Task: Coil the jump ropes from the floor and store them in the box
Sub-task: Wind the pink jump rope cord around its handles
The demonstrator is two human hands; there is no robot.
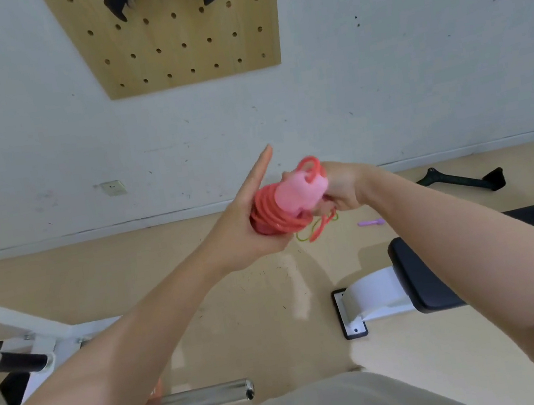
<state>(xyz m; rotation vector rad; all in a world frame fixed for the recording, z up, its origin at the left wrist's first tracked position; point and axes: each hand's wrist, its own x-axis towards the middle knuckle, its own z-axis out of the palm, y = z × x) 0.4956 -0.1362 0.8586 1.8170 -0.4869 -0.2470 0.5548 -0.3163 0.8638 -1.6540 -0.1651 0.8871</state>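
**Red rope wound on its handles, held mid-frame**

Near the centre of the frame both hands hold the red jump rope (274, 213) above the floor (267, 306). The left hand (245, 229) has its grip curled round the coil's lower end, one finger pointing straight up. The right hand (339, 188) has its grip clamped on the pink handle (298, 192). A loose red loop hangs below. A purple handle (371, 222) lies on the floor, right of centre. A pegboard (179, 42) hangs at upper centre.
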